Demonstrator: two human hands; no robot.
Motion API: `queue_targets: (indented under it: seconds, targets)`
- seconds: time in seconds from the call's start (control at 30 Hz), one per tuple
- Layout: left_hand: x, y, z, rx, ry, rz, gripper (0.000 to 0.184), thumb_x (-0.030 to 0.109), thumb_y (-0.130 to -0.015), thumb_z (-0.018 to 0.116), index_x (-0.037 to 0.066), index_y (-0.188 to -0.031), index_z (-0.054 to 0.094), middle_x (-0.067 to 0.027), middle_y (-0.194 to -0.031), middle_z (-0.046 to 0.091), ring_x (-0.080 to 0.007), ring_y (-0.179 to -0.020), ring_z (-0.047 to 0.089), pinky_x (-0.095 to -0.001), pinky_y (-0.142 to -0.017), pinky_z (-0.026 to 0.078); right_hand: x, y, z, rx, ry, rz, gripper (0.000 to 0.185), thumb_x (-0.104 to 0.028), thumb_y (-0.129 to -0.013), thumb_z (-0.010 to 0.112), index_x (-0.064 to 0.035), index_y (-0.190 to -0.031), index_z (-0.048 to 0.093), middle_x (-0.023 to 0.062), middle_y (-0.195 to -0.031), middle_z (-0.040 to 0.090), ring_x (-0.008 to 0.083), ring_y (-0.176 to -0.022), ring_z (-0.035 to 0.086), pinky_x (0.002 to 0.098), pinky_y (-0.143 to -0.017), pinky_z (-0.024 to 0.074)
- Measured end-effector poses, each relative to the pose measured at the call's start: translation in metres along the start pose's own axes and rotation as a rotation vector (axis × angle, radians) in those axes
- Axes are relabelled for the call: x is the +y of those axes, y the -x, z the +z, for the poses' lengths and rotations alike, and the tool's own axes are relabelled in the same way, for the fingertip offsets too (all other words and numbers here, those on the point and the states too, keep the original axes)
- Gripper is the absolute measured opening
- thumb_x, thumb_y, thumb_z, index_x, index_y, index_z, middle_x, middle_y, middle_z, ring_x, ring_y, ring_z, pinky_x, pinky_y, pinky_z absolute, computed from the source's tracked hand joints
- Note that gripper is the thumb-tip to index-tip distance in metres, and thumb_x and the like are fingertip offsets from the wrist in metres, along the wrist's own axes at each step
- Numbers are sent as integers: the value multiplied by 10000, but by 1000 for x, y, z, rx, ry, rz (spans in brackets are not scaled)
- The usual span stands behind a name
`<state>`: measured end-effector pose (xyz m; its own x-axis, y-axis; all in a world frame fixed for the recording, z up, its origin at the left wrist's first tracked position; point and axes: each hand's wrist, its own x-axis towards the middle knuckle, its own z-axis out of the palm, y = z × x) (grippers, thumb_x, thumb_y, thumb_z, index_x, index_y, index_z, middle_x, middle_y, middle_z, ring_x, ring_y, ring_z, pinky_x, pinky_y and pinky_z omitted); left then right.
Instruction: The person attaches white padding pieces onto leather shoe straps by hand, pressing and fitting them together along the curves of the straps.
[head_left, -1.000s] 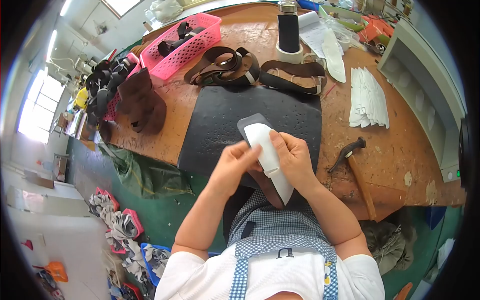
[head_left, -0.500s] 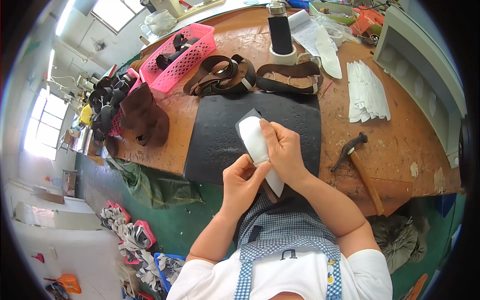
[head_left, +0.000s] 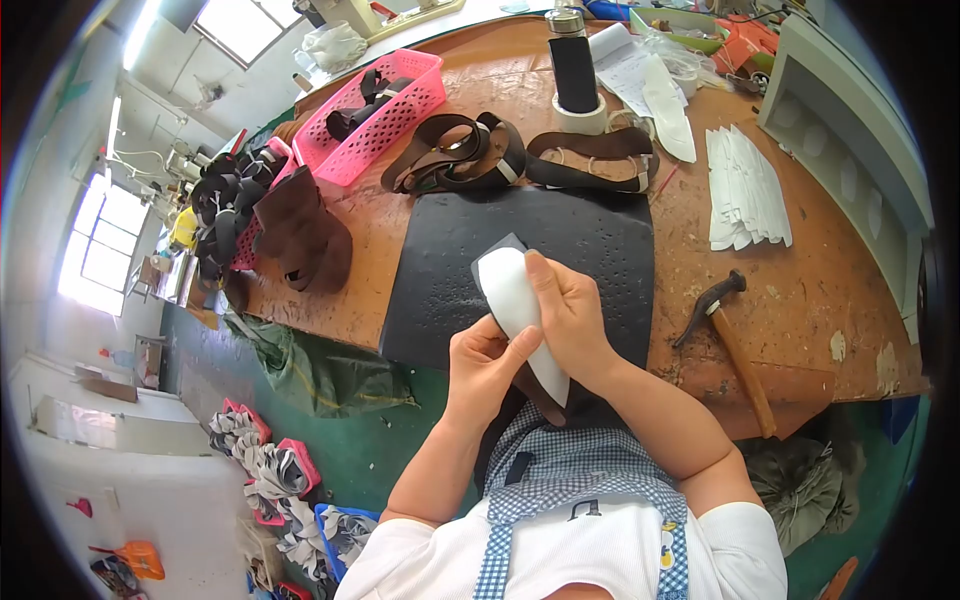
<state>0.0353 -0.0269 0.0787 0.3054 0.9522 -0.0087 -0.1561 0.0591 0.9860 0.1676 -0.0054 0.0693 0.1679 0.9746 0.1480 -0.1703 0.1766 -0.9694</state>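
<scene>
Smooth white piece (head_left: pixel 512 291), rounded at the top, tapering to a point, dark material (head_left: pixel 509 241) showing behind its edge, left hand (head_left: pixel 482 362) and right hand (head_left: pixel 573 312) pinching it, thumbs on its face, above a black mat (head_left: pixel 437 275).

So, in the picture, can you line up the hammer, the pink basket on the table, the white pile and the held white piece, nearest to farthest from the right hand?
From the right hand:
1. Held white piece: touching it.
2. Hammer: to the right.
3. White pile: farther forward, right.
4. Pink basket: far forward, left.
</scene>
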Motion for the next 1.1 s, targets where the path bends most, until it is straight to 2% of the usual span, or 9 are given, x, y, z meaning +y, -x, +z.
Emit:
queue_targets:
  seconds: [0.4, 0.6, 0.7, 0.83, 0.87, 0.9, 0.97, 1.03, 1.1]
  targets:
    - [5, -2, -31, -41, 121, -52, 255, 91, -914, 680, -48, -1125, 644, -84, -1031, 691, -127, -952, 647, -264, -823, 523, 2, 11, -37, -507, -222, 177, 206, -171, -953, 636, 20, -1004, 580, 7, -808, 619, 28, -736, 554, 226, -607, 448]
    - [-3, -6, -26, 72, -380, 73, 309, 12, -879, 688, -41, -1173, 608, -52, -988, 680, -103, -859, 642, -252, -746, 526, 0, 20, -25, -312, 444, -54, 190, -136, -956, 584, 42, -1023, 583, 157, -718, 652, 185, -651, 664, 327, -583, 480]
    - [1, -11, -33, 65, -352, 81, 295, 22, -893, 674, -43, -1171, 603, -54, -999, 683, -101, -886, 636, -253, -755, 527, 4, 17, -24, -354, 334, 19, 217, -163, -983, 533, 38, -1052, 576, 221, -752, 644, 272, -668, 681, 358, -588, 493]
    - [35, -3, -44, -65, 158, -204, 332, 70, -927, 621, -49, -1222, 527, -177, -925, 687, -192, -742, 688, -280, -662, 562, -1, 1, -42, -87, 117, 53, 291, -242, -1019, 505, -7, -1183, 551, 87, -895, 713, 169, -825, 689, 270, -680, 539]
    - [41, 1, -48, -154, 237, -180, 377, 88, -916, 618, -55, -1239, 487, -243, -879, 671, -235, -596, 676, -277, -533, 551, 13, -5, -44, -38, 162, -63, 313, -249, -1014, 517, -20, -1227, 518, 114, -1090, 681, 166, -983, 657, 273, -778, 525]
    - [44, 4, -49, -199, 274, -144, 359, 80, -888, 640, -63, -1185, 496, -259, -848, 659, -221, -477, 630, -247, -396, 480, 18, -8, -46, -142, 127, -14, 462, -392, -1037, 440, -37, -1332, 461, 121, -1291, 583, 172, -1213, 523, 336, -969, 452]
    - [47, 6, -52, -226, 385, -99, 307, 66, -870, 652, -58, -1108, 501, -258, -812, 644, -211, -401, 586, -240, -314, 415, 38, -5, -37, -357, -298, 212, 640, -546, -1019, 362, -43, -1414, 394, 133, -1374, 518, 244, -1266, 493, 391, -1020, 402]
    - [38, 1, -71, -327, 493, -48, 364, 54, -893, 633, -62, -1210, 497, -265, -893, 657, -222, -472, 625, -258, -410, 495, 41, 5, -29, -680, -682, 386, 780, -656, -979, 301, -44, -1462, 338, 141, -1417, 485, 270, -1316, 447, 423, -1062, 359]
    - [28, -4, -84, -353, 662, -14, 355, 47, -896, 617, -56, -1213, 496, -249, -889, 655, -198, -425, 588, -241, -377, 466, 35, 15, -25, -808, -982, 471, 734, -572, -974, 420, -4, -1434, 356, 203, -1349, 538, 292, -1208, 552, 418, -979, 449]
